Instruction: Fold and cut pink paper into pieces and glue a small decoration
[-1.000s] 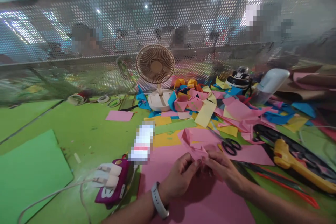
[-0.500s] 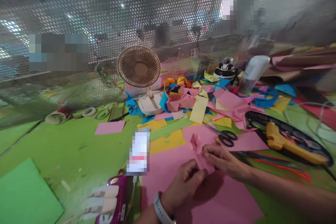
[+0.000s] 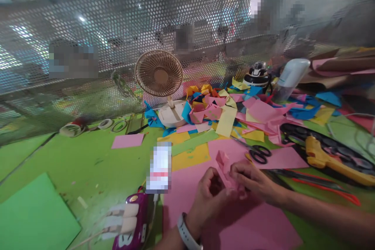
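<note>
A small folded pink paper (image 3: 225,170) is held between my two hands, its creased upper end standing up above the fingers. My left hand (image 3: 211,193), with a white watch band at the wrist, closes on its lower left side. From the right, my right hand (image 3: 252,181) pinches its edge. Fingers cover the paper's lower part. Beneath the hands lies a large flat pink sheet (image 3: 187,207) on the green table. Black-handled scissors (image 3: 260,154) rest just beyond my right hand.
Behind sits a heap of coloured paper pieces (image 3: 227,111) beside a small fan (image 3: 159,74). A phone (image 3: 159,168) and purple power strip (image 3: 131,218) lie left. A yellow glue gun (image 3: 328,160) is right. Green sheets (image 3: 38,211) lie far left.
My left hand has opened its grip slightly, thumb and fingers curving more around the folded paper. My right hand's fingers have shifted on its edge. The whole view has moved slightly.
</note>
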The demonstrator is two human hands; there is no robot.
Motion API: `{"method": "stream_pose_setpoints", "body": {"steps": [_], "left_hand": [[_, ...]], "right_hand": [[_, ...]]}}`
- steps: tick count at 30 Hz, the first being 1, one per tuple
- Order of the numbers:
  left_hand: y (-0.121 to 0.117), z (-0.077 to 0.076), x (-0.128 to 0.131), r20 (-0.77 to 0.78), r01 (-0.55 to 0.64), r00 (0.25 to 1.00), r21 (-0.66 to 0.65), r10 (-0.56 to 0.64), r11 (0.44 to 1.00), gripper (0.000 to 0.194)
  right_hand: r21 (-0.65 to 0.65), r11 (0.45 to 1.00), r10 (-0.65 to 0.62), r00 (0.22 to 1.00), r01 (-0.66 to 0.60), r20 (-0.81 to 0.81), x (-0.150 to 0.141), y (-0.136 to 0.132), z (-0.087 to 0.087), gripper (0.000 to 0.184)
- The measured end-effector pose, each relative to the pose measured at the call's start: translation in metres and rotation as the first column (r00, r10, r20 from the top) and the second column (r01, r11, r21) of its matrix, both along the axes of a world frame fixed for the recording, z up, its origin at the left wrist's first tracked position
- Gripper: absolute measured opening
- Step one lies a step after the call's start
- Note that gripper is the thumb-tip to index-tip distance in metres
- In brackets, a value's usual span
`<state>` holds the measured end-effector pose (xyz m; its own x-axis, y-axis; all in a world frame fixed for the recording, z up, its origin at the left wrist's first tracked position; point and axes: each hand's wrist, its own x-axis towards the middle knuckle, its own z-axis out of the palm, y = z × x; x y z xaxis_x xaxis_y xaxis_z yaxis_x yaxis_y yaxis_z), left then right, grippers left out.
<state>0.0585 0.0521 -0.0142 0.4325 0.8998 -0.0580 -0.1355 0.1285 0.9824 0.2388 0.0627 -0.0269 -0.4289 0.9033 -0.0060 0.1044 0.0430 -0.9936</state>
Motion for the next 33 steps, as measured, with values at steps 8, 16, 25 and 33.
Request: {"method": "stream_pose_setpoints", "body": {"steps": [8, 16, 25, 33], "left_hand": [[0.004, -0.009, -0.001, -0.083, -0.074, 0.994, 0.036, 0.077, 0.997, 0.032], [0.003, -0.001, -0.002, -0.012, -0.050, 0.999, 0.001, 0.050, 0.999, 0.037], [0.007, -0.017, 0.003, -0.117, -0.125, 0.985, 0.005, 0.125, 0.992, 0.038], [-0.001, -0.006, 0.003, 0.005, 0.061, 0.998, -0.029, -0.061, 0.998, 0.034]], "right_hand": [[-0.049, 0.998, -0.038, 0.999, 0.038, 0.003, 0.000, -0.003, -0.011, 0.042], [0.003, 0.997, -0.078, 0.997, 0.078, 0.030, -0.003, -0.001, -0.010, 0.043], [0.106, 0.993, -0.062, 0.998, 0.060, 0.020, -0.005, -0.002, -0.005, 0.040], [-0.110, 0.994, -0.033, 0.972, 0.007, -0.234, 0.000, -0.005, -0.010, 0.034]]}}
